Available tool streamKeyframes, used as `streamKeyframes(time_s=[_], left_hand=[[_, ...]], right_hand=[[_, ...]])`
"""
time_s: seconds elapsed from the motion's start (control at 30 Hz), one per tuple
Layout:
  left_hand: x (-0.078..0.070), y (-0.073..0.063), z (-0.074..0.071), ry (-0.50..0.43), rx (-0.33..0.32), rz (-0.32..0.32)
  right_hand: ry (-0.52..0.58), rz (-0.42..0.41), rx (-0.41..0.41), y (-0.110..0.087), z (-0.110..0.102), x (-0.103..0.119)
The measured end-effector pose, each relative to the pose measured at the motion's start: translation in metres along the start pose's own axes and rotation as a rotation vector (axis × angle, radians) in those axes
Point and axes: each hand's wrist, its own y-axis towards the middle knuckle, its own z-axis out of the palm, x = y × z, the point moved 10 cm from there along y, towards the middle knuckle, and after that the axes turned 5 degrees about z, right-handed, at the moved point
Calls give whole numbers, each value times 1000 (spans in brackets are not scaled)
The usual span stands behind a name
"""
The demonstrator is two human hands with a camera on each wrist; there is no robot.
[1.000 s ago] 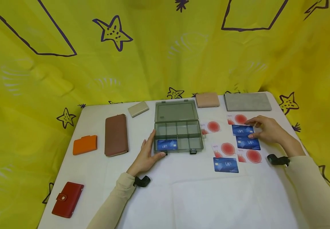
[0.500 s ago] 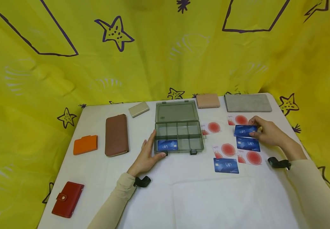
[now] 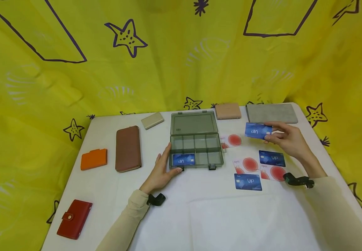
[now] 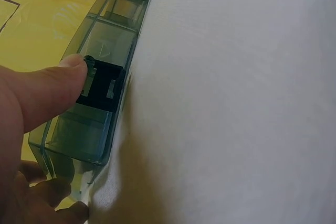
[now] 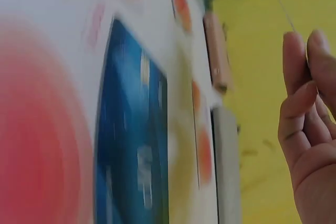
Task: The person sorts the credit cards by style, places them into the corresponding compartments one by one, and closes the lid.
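My left hand [image 3: 160, 172] holds the front left corner of a translucent green compartment box [image 3: 196, 142], thumb on its front latch [image 4: 102, 85] and fingers along the left side. The box's lid [image 3: 194, 122] is folded back. One blue VIP card [image 3: 181, 159] lies in a front left compartment. My right hand [image 3: 289, 139] pinches another blue VIP card [image 3: 256, 130] by its right end, raised over the table. Below that hand lie a blue VIP card [image 3: 272, 158] and a red-and-white card [image 3: 276, 172]. The right wrist view shows the held card edge-on, as a thin line.
More cards, one red-and-white [image 3: 248, 164] and one blue [image 3: 248, 182], lie nearer. Another red-and-white card [image 3: 233, 140] sits by the box's right side. Wallets stand around: grey [image 3: 272, 113], pink [image 3: 228, 111], brown [image 3: 128, 149], orange [image 3: 94, 159], red [image 3: 75, 219].
The right hand has lifted the blue VIP card from the right-hand column and moved it left and away from the body. The left hand and box have stayed put.
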Motion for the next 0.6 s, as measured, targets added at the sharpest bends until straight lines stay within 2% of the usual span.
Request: streamKeyframes(time_s=[0.1, 0.2, 0.33, 0.47, 0.6], left_hand=[[1, 0, 0, -2, 1, -5], [1, -1, 0, -1, -4, -6], [0, -1, 0, -2, -5, -7], [0, -2, 1, -5, -2, -11], [0, -2, 0, 1, -5, -10]], right_hand=[[114, -56, 93, 2, 27, 16], [184, -120, 183, 4, 58, 32], [263, -151, 288, 7, 98, 47], [257, -164, 308, 10, 129, 61], [172, -185, 288, 12, 155, 75]])
